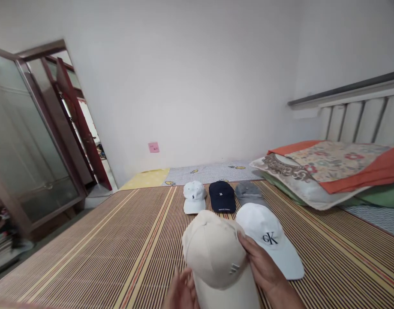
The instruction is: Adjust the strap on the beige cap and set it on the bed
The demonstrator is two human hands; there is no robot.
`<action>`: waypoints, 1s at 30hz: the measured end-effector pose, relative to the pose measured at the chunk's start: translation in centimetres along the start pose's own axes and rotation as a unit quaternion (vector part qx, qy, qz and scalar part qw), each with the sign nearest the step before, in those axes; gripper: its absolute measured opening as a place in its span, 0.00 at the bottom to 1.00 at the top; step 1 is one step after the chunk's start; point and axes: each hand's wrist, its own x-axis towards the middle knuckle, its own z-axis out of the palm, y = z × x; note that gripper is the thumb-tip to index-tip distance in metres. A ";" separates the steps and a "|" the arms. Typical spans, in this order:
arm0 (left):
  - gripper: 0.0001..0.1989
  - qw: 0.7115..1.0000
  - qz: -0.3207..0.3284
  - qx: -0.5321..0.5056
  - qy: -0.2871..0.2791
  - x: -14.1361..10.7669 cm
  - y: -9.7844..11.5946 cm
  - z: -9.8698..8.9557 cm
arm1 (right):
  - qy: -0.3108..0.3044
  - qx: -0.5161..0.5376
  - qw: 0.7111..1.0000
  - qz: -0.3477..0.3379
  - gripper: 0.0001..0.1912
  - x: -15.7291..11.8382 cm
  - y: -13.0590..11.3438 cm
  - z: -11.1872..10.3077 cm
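Four caps (259, 225) lie on the mat (113, 240), while right hand (263, 262) fingers pinch the beige cap (209, 253); left hand (181, 292) fingers bend, grip unclear.

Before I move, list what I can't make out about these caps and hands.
All in the head view:
Cream cap: brim tip cut off by the bottom edge.
Left hand: blurred, partly below the bottom edge.
Grey cap: brim partly hidden by white GK cap.
Navy cap: brim lettering too small to read.
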 end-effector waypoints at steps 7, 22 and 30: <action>0.22 0.993 0.119 0.017 0.019 6.9 4.8 4.6 | -0.104 -0.123 0.986 -0.043 0.24 2.6 -2.7 -0.2; 0.21 0.939 0.099 0.328 -0.028 9.6 6.8 0.1 | -0.129 -0.414 0.899 -0.065 0.17 4.7 -3.7 -3.1; 0.19 0.919 0.157 0.362 -0.012 9.5 6.8 2.7 | -0.161 -0.466 0.870 -0.025 0.08 2.8 -5.2 -1.7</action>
